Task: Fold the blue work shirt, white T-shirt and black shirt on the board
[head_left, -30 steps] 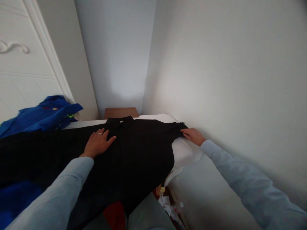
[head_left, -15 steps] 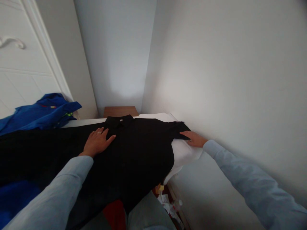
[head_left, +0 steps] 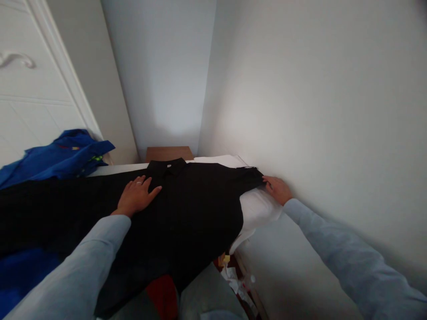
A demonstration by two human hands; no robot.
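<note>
A black collared shirt (head_left: 203,209) lies spread out in front of me, its collar at the far side and one sleeve reaching right. My left hand (head_left: 136,195), with a ring on one finger, rests flat on the shirt left of the collar, fingers spread. At the right, my right hand (head_left: 277,189) pinches the end of the shirt's sleeve between thumb and fingers, close to the wall. White cloth (head_left: 258,208) shows beneath that sleeve and hangs over the edge.
A blue garment (head_left: 63,151) lies at the far left beside a white wardrobe (head_left: 50,89). A brown wooden surface (head_left: 170,153) stands in the corner. The wall (head_left: 316,111) runs close along the right. Papers (head_left: 231,275) lie low beside the wall.
My right hand has moved slightly outward to the right, from lying over the sleeve to pinching its end. The sleeve now looks straighter. My left hand has stayed in place.
</note>
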